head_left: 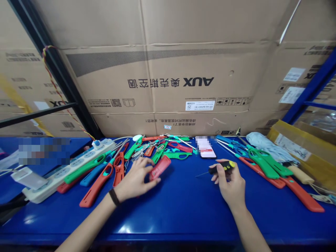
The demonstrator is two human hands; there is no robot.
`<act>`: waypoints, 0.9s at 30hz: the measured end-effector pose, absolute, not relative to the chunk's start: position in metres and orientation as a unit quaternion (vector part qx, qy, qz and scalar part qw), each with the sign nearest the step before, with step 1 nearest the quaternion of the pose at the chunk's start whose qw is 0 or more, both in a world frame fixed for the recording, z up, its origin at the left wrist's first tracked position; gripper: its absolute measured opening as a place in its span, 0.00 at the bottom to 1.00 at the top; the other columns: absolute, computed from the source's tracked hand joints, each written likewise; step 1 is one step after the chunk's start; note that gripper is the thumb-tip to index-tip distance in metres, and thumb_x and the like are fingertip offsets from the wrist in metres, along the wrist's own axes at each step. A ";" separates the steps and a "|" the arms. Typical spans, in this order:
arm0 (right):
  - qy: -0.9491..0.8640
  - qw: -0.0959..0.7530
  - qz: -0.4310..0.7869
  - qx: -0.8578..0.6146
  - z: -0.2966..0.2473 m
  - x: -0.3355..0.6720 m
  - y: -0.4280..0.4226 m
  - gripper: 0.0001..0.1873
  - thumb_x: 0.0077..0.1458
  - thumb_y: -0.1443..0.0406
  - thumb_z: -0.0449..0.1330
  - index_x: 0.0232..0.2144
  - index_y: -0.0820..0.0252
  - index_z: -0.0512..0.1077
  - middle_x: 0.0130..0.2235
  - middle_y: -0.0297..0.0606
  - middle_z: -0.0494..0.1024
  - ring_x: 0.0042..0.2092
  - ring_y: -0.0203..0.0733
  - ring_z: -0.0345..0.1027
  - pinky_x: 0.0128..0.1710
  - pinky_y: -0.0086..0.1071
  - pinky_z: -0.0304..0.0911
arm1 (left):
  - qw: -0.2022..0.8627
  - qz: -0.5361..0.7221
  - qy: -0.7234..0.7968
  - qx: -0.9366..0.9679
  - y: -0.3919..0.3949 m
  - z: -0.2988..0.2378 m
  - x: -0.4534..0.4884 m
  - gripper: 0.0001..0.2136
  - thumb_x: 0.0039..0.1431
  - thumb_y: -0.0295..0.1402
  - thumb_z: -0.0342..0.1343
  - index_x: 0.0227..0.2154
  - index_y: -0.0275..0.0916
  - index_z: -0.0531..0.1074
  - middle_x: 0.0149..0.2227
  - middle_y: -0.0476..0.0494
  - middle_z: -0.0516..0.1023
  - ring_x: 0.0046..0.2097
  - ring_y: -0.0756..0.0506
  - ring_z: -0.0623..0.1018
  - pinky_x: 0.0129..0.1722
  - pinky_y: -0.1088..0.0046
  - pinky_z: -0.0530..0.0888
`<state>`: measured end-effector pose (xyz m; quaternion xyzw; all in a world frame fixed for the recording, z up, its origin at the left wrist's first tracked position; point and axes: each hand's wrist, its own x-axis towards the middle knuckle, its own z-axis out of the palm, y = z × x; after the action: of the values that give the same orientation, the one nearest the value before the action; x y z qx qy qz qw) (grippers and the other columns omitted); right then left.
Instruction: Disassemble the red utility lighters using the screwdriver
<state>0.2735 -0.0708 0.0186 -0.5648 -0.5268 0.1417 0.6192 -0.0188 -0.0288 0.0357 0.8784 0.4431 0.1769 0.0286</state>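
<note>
My left hand grips the lower end of a red plastic lighter casing between thumb and fingers, above the blue tabletop. The casing is slightly blurred, and its far end tilts up to the right. My right hand is closed around a screwdriver with a black and yellow handle. Its thin shaft points left, apart from the casing. Beyond my left hand lies a pile of lighter parts: a green casing half, red pieces and metal rods. An orange casing half lies left of that hand.
Long-nosed lighters in orange, green and blue lie beside a white power strip at left. More lighters rest at right, near a folded umbrella and an opened carton. A phone lies at the back before large cardboard.
</note>
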 end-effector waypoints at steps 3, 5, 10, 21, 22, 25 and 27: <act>-0.530 0.619 0.141 -0.562 0.019 0.273 -0.071 0.16 0.56 0.52 0.53 0.38 0.58 0.64 0.29 0.38 0.77 0.19 0.35 0.66 0.21 0.28 0.64 | 0.069 0.154 0.442 0.881 -0.049 0.030 -0.007 0.15 0.54 0.47 0.54 0.35 0.40 0.71 0.47 0.41 0.68 0.50 0.39 0.66 0.50 0.60 0.64; -0.536 0.615 0.138 -0.561 0.019 0.273 -0.072 0.16 0.56 0.52 0.53 0.38 0.58 0.64 0.29 0.38 0.77 0.19 0.35 0.67 0.21 0.28 0.65 | 0.072 0.169 0.469 0.864 -0.054 0.030 -0.009 0.18 0.54 0.50 0.54 0.40 0.41 0.69 0.49 0.41 0.67 0.51 0.39 0.66 0.50 0.59 0.64; -0.542 0.614 0.129 -0.559 0.018 0.273 -0.072 0.17 0.56 0.51 0.53 0.37 0.58 0.65 0.29 0.37 0.78 0.19 0.35 0.67 0.21 0.28 0.64 | 0.063 0.186 0.519 0.832 -0.051 0.030 -0.032 0.17 0.57 0.49 0.51 0.43 0.44 0.69 0.50 0.43 0.67 0.50 0.40 0.68 0.50 0.61 0.65; -0.547 0.606 0.147 -0.558 0.018 0.273 -0.072 0.15 0.56 0.52 0.53 0.37 0.58 0.65 0.29 0.36 0.77 0.19 0.34 0.67 0.22 0.28 0.64 | -0.014 0.171 0.433 0.885 0.003 0.049 0.005 0.10 0.62 0.38 0.47 0.37 0.41 0.71 0.45 0.45 0.72 0.48 0.43 0.69 0.50 0.63 0.64; -0.547 0.608 0.149 -0.556 0.018 0.273 -0.072 0.15 0.56 0.52 0.53 0.37 0.57 0.65 0.28 0.36 0.77 0.19 0.34 0.67 0.22 0.28 0.64 | -0.035 0.140 0.419 0.896 0.014 0.053 0.018 0.09 0.63 0.35 0.46 0.38 0.41 0.70 0.44 0.45 0.73 0.48 0.43 0.70 0.49 0.63 0.65; -0.539 0.615 0.154 -0.554 0.018 0.273 -0.070 0.15 0.56 0.53 0.53 0.37 0.58 0.65 0.29 0.35 0.77 0.19 0.33 0.66 0.22 0.28 0.63 | -0.064 0.116 0.403 0.905 0.055 0.058 0.052 0.14 0.57 0.23 0.46 0.44 0.40 0.68 0.46 0.42 0.74 0.51 0.41 0.69 0.52 0.58 0.61; -0.534 0.618 0.158 -0.555 0.017 0.273 -0.070 0.15 0.56 0.53 0.53 0.37 0.58 0.65 0.29 0.36 0.77 0.19 0.33 0.65 0.22 0.28 0.63 | -0.080 0.090 0.388 0.914 0.085 0.057 0.067 0.17 0.49 0.20 0.50 0.44 0.38 0.68 0.43 0.39 0.75 0.49 0.39 0.70 0.54 0.53 0.56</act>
<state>0.2729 -0.0696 0.0172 -0.5553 -0.5342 0.1579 0.6176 0.0675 0.0846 0.0573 0.9138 0.3879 0.0897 -0.0800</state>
